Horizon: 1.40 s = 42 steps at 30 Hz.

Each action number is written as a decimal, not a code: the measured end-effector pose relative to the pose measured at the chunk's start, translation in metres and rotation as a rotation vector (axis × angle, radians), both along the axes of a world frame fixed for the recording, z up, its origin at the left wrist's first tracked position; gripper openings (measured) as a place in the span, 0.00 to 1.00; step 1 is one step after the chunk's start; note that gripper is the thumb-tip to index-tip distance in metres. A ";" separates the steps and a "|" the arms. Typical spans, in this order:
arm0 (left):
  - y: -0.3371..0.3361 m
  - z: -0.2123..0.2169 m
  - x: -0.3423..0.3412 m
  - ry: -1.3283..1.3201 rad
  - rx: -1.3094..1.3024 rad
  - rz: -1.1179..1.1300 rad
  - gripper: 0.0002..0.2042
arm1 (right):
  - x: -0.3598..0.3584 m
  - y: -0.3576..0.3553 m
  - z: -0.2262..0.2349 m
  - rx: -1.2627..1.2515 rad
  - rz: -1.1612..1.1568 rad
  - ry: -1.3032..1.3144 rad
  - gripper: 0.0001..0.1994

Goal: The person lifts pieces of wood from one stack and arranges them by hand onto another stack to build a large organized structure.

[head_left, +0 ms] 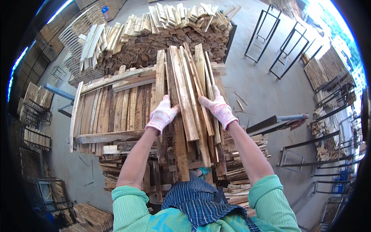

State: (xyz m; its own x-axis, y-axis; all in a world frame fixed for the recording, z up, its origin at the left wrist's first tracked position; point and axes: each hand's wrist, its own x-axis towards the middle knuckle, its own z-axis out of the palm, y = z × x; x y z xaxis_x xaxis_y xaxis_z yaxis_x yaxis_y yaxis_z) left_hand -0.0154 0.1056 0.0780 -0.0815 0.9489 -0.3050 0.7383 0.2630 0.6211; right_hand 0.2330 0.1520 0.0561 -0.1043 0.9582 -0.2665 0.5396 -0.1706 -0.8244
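A loose bundle of long, rough wooden slats point(185, 89) lies lengthwise in front of me, between my two hands. In a pinkish-white knit glove, my left hand point(163, 115) closes on the slats at the left side, its thumb pointing inward. On the other side my right hand point(218, 108), gloved alike, grips the slats with its thumb over them and its fingers along the outer edge. Several slats sit at slightly different angles and their ends are uneven. Beneath them is a stack of flat boards point(112, 108), with crosswise boards along its edges.
A large heap of cut slats point(154, 42) rises beyond the stack. Black metal frames on casters point(262, 36) stand at the far right. A metal bar point(276, 121) juts out on the right and a blue-grey one point(58, 89) on the left. More wood piles point(330, 69) line the sides.
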 end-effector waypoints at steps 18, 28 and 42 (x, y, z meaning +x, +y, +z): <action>0.003 0.005 -0.023 -0.020 0.286 0.220 0.27 | -0.035 -0.012 0.044 -0.057 -0.025 -0.542 0.54; 0.029 -0.098 -0.076 -0.271 0.327 0.268 0.27 | -0.044 -0.015 0.042 0.022 -0.049 -0.176 0.64; -0.030 0.001 -0.110 -0.169 0.387 0.156 0.30 | -0.011 -0.013 0.038 -0.102 -0.127 -0.381 0.48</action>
